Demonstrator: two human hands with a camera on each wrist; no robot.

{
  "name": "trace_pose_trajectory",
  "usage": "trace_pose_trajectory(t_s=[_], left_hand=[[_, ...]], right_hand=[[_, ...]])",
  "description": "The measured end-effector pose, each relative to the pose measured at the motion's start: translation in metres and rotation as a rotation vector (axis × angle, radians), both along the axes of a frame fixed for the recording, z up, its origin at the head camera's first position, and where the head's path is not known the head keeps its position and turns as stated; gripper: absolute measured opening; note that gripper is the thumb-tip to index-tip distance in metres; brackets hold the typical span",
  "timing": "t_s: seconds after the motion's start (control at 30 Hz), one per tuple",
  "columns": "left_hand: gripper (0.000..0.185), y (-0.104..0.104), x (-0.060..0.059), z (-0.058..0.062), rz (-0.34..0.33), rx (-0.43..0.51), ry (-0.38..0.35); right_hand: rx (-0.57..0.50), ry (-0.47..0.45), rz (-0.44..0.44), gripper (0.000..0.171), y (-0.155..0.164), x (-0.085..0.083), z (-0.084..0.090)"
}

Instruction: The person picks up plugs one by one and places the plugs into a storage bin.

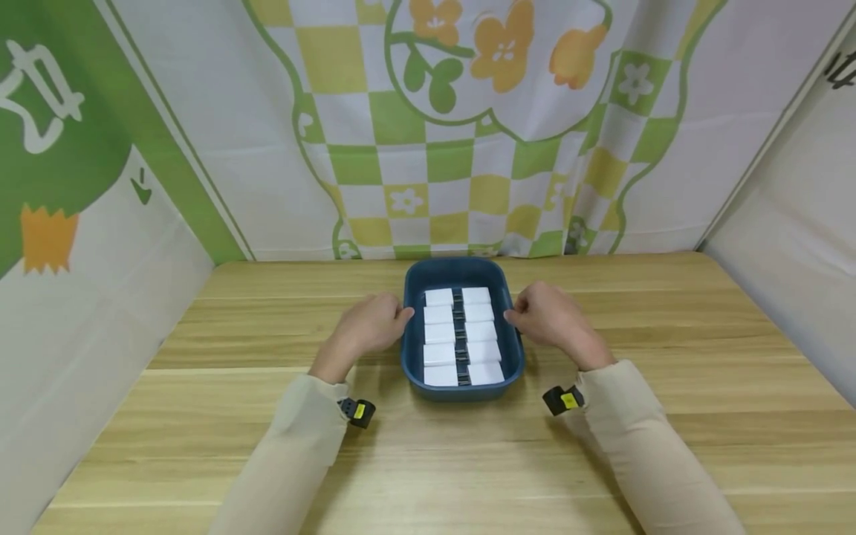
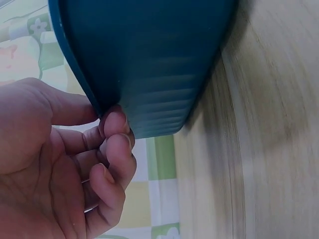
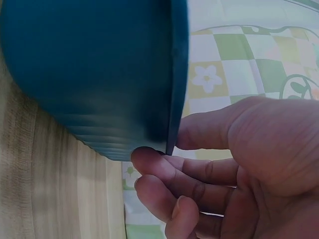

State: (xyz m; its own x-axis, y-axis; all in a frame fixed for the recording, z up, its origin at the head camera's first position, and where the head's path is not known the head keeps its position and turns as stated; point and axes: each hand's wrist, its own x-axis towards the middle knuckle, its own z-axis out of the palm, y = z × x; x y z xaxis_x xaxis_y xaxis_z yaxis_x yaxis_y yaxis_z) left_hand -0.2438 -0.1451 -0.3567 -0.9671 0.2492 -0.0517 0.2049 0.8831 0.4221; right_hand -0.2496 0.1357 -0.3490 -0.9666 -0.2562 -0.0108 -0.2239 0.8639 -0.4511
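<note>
A dark blue plastic bin [image 1: 461, 394] with rounded corners stands on the wooden table. Inside lie several flat white blocks [image 1: 481, 331] in two columns, with small dark metallic parts along the gap between them. At the bin's left side, my left hand [image 1: 371, 324] pinches the rim. My right hand [image 1: 552, 318] pinches the opposite rim on the right. In the left wrist view, the left thumb is on top of the rim and curled fingers [image 2: 117, 154] are under it. The right wrist view shows the right fingers [image 3: 157, 169] below the lip in the same way.
The wooden table [image 1: 267, 319] extends to both sides and in front of the bin. A patterned curtain [image 1: 461, 148] hangs behind the table's far edge, with cloth walls at left and right. Each wrist wears a small black camera [image 1: 362, 414] on a strap.
</note>
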Motion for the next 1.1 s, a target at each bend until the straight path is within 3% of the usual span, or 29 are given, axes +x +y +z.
trace_pose_trajectory(t_s=[1.1], left_hand=[[0.044,0.0018,-0.0003,-0.0023,0.010,-0.008,0.002]], right_hand=[[0.071,0.052,-0.059,0.050,-0.0074,0.0052,-0.0024]])
